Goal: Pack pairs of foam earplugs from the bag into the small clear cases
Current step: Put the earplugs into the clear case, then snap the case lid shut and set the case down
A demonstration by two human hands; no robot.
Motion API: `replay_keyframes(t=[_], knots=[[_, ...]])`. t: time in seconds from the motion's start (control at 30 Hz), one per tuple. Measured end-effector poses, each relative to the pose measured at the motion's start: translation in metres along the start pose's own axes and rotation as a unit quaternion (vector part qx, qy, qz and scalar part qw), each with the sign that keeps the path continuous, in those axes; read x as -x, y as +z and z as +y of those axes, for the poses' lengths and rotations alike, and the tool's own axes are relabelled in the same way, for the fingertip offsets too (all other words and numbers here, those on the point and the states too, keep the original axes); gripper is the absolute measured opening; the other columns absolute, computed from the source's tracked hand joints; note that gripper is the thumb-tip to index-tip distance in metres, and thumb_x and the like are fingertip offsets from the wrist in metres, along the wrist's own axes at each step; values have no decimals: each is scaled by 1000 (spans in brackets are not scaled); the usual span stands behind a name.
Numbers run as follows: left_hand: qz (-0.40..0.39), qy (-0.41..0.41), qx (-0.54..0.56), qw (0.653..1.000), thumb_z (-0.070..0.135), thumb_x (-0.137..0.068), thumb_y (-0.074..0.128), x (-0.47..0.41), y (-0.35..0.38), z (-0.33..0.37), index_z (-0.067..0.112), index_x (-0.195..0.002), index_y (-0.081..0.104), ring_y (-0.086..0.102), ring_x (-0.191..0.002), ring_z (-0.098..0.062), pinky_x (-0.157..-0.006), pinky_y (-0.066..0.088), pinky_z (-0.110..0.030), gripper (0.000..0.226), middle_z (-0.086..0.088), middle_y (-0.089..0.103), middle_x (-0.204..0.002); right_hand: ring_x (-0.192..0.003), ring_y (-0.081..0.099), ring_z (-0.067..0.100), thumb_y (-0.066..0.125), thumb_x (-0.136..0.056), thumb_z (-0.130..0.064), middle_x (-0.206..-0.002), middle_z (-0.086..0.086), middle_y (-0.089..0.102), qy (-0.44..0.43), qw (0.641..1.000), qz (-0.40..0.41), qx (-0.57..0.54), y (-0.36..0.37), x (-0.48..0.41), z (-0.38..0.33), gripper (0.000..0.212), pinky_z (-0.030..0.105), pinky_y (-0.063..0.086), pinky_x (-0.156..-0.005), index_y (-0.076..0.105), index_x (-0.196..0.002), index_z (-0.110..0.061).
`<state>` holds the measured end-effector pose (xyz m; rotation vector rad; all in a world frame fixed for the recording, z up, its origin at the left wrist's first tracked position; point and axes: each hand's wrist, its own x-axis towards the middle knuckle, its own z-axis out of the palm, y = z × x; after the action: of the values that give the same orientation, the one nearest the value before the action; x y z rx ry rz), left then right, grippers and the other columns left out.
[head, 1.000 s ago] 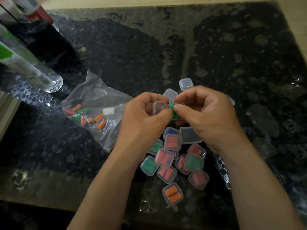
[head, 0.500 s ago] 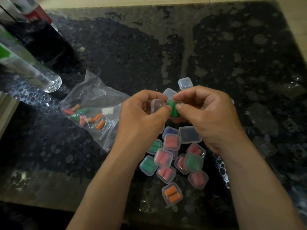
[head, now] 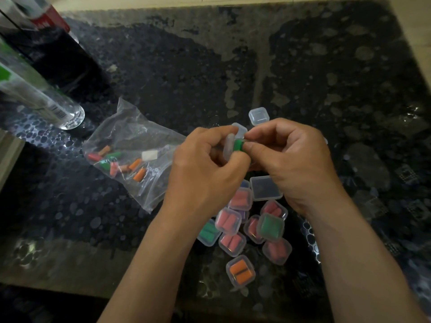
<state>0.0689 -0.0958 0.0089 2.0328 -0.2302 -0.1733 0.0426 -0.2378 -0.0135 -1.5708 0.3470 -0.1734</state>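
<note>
Filling step. Left hand has its fingers curled, pinching the open case. Right hand pinches the green plugs at thumb and forefinger tips, against the case. Likely next: seat the plugs, then snap the lid shut. Bag lies left of the left fingers, packed cases below both hands.

The table has a dark, glossy top mottled with pale pebble-like patches and rings of small round spots. Near its far left corner a clear bottle leans in the picture, its base on the table, with a green-and-white label and a barcode low on its side. Just behind it stands a dark bottle with a red label. A pale wooden surface shows past the left edge, and light flooring lies beyond the far right corner.
</note>
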Motion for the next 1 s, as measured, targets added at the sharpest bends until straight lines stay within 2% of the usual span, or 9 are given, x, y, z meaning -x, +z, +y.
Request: replay_keyframes(t=[0.07,0.2,0.27,0.3,0.43,0.6,0.8,0.93,1.0], knots=[[-10,6,0,1000,35,-79,57,0,-1,0,27,-115,73,68,-73,-10,-63,51,-18,40,-2,71,-91,-79,76,21,79,-85,-4,-84,8,77,5,1000,5,1,-1,0,-1,10,37,64,-69,74,-88,-12],[-38,-58,125,990,8,-98,50,-3,-4,0,19,-109,76,68,-68,-8,-57,53,-19,30,-2,73,-82,-83,77,24,79,-86,-6,-88,9,77,9,1000,3,9,-2,2,-2,9,44,65,-72,74,-93,-9],[-56,-77,143,985,4,-100,54,-4,-6,1,19,-110,75,69,-66,-11,-56,56,-24,28,-5,75,-82,-82,77,23,78,-87,-8,-89,8,78,8,1000,-7,1,-2,2,-3,7,42,65,-72,75,-94,-9],[-60,-80,152,983,5,-99,57,-3,-7,2,18,-111,74,71,-68,-14,-57,57,-25,24,-8,76,-85,-83,77,22,74,-91,-8,-90,7,78,8,1000,-14,-3,-2,2,-5,5,40,65,-72,76,-95,-10],[-36,-108,183,977,8,-96,65,-4,-9,2,20,-107,70,71,-69,-17,-60,60,-30,16,-9,77,-88,-87,78,22,51,-104,-6,-95,8,79,73,992,-20,-99,-1,2,-9,24,33,63,-73,75,-100,-9],[-19,-125,193,973,8,-92,72,-6,-11,-2,16,-102,69,76,-74,-24,-63,61,-31,13,-6,79,-85,-95,77,22,68,-94,-5,-102,6,78,62,996,-45,-50,0,2,-4,15,41,64,-80,74,-106,-12],[-24,-120,170,978,4,-89,75,-5,-10,-2,12,-102,72,76,-72,-23,-65,63,-37,16,-10,79,-83,-86,77,21,73,-89,0,-93,11,77,47,998,-40,-6,-3,2,-2,18,34,64,-73,74,-100,-14],[-21,-126,148,981,7,-91,74,-6,-11,-1,15,-107,71,77,-75,-30,-69,65,-43,18,-6,79,-81,-81,77,20,72,-90,0,-89,9,77,66,997,-40,-25,0,3,-4,16,29,63,-67,73,-98,-13],[9,-121,127,984,9,-92,70,-8,-13,-3,17,-105,72,77,-72,-25,-66,65,-39,15,-6,79,-82,-79,76,15,72,-90,-4,-87,5,77,65,997,-35,12,0,2,-3,14,27,62,-65,74,-98,-15]])
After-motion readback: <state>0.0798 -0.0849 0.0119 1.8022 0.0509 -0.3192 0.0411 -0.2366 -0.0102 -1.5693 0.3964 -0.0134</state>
